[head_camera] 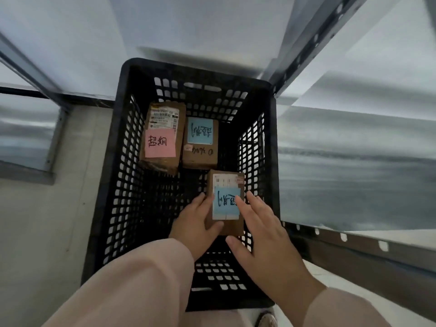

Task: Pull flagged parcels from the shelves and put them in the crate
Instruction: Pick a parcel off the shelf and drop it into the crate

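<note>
Left hand (195,224) clamps small brown blue-noted cardboard parcel (226,205) inside black perforated plastic crate (271,149), apparently to seat it; right hand (264,232), grip apart, steadies its edge.

Dim, cool light; motion-smeared shelves, wide-angle edges bent, centre sharp

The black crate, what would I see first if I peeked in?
The bright sticky notes jump out: a pink-noted parcel at the far left of the black crate, a blue-noted parcel beside it. Nearer, the left hand holds a third parcel with a blue note by the right wall, the right hand touching it with straight fingers.
</note>
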`<state>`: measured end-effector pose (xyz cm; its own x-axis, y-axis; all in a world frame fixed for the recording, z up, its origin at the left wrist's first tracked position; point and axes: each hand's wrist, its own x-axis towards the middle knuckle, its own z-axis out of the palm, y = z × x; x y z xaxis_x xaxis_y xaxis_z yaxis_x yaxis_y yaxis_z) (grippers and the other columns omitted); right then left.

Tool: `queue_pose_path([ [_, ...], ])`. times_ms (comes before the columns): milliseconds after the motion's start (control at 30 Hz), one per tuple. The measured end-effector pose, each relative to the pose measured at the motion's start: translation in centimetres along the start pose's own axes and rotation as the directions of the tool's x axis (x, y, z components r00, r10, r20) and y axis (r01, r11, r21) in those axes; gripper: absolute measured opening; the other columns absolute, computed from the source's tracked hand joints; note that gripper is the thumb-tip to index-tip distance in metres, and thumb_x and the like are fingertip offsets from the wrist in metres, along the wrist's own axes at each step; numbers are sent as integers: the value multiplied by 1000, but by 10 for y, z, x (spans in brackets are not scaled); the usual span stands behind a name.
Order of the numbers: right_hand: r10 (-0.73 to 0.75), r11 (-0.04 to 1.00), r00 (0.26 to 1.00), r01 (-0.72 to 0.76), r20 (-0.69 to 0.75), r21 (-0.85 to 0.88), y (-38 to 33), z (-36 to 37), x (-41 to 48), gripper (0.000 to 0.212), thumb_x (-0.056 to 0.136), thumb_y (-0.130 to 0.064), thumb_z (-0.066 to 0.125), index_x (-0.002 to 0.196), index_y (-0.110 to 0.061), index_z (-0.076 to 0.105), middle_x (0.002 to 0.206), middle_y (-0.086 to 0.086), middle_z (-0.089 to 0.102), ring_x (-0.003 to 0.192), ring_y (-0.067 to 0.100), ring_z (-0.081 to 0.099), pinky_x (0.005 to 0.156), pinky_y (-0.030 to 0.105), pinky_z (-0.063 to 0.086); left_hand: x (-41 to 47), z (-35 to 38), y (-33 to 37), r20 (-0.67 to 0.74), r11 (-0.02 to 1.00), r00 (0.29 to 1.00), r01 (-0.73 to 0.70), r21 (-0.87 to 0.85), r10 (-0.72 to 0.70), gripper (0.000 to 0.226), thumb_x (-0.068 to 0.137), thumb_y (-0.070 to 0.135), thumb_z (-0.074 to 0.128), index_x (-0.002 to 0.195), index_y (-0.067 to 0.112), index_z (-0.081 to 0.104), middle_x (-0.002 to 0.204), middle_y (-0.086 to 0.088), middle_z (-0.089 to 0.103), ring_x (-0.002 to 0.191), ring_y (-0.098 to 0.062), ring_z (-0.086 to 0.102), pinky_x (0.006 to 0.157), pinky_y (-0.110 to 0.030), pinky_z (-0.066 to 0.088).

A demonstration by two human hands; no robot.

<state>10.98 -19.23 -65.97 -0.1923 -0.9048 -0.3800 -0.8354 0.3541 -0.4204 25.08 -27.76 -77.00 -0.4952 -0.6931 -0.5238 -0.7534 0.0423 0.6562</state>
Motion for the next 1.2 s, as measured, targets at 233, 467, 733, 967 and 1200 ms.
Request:
queue_pose_path([
  [233, -150, 974, 987, 137, -59, -178, -37, -39, -60, 76, 89, -59, 43, 152, -37, 5, 161, -8, 4, 144, 6, -14, 113, 28, -12, -113, -66, 54, -365, 924, 894, -122, 363, 261, 68, 85, 50, 61, 146, 27, 38, 153, 0, 38, 141, -22, 35, 112, -48, 34],
  [467, -318, 934, 934, 280, -161, -221, -40, -111, -181, 74, 90, -56, 43, 152, -33, 10, 161, -5, 9, 148, 12, -4, 121, 37, 1, -248, -73, 148, -443, 822, 780, -155, 548, 442, 67, 81, 49, 65, 142, 26, 46, 147, -3, 47, 136, -26, 42, 105, -56, 40],
  [733, -328, 938, 829, 231, -452, -257, 23, -214, -345, 71, 93, -60, 41, 152, -32, 14, 161, -6, 6, 148, 12, -5, 121, 41, 8, -382, -13, 312, -486, 731, 595, -276, 624, 640, 61, 88, 57, 42, 143, 31, 36, 148, 1, 45, 138, -22, 38, 110, -52, 36],
  [967, -202, 971, 668, 42, -716, -235, 104, -329, -462, 75, 89, -69, 34, 152, -31, 17, 161, -2, 10, 149, 17, 3, 120, 43, 13, -431, 30, 479, -393, 538, 377, -461, 705, 839, 61, 88, 53, 51, 143, 28, 40, 145, -3, 48, 136, -25, 42, 110, -48, 34],
  [1200, -74, 977, 495, -136, -866, -161, 157, -425, -530, 80, 88, -64, 44, 153, -35, 7, 161, -8, 5, 147, 10, -5, 119, 33, 5, -450, 50, 627, -319, 348, 155, -576, 740, 935, 64, 85, 52, 50, 144, 30, 37, 147, -1, 45, 135, -25, 42, 108, -48, 39],
])
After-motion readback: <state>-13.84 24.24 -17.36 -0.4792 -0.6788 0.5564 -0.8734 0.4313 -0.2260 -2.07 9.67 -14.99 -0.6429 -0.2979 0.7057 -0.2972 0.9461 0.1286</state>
